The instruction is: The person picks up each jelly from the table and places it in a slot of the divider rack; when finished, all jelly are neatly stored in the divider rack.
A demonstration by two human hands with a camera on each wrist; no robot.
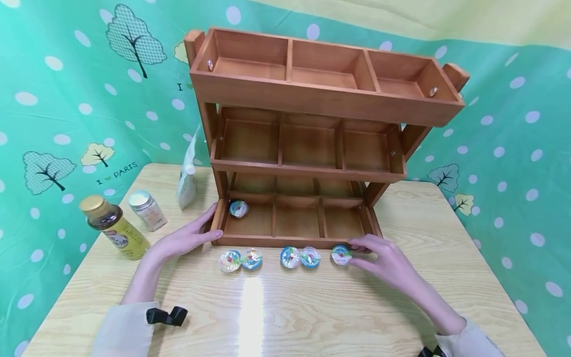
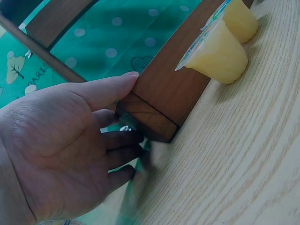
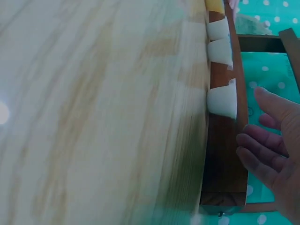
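Observation:
My left hand point(image 1: 183, 240) holds the left end of a brown wooden rack's bottom tier point(image 1: 285, 242), its thumb at the front corner and the other fingers around the end. Next to a single white jelly cup point(image 1: 341, 255), my right hand point(image 1: 379, 258) has its fingers spread. A gap shows between that hand and the cup point(image 3: 222, 101) in the right wrist view. Along the rack's front stand a joined pair of yellow jelly cups point(image 2: 218, 54) and a joined pair of white jelly cups point(image 1: 300, 258). Another jelly cup point(image 1: 238, 208) sits in the bottom tier's left compartment.
Two upper tiers point(image 1: 325, 96) of the rack overhang the bottom one, each split into three compartments. Left of the rack stand a yellow bottle with a gold cap point(image 1: 118, 230), a clear jar with a silvery lid point(image 1: 148, 210) and a pale pouch with a spout point(image 1: 187, 178).

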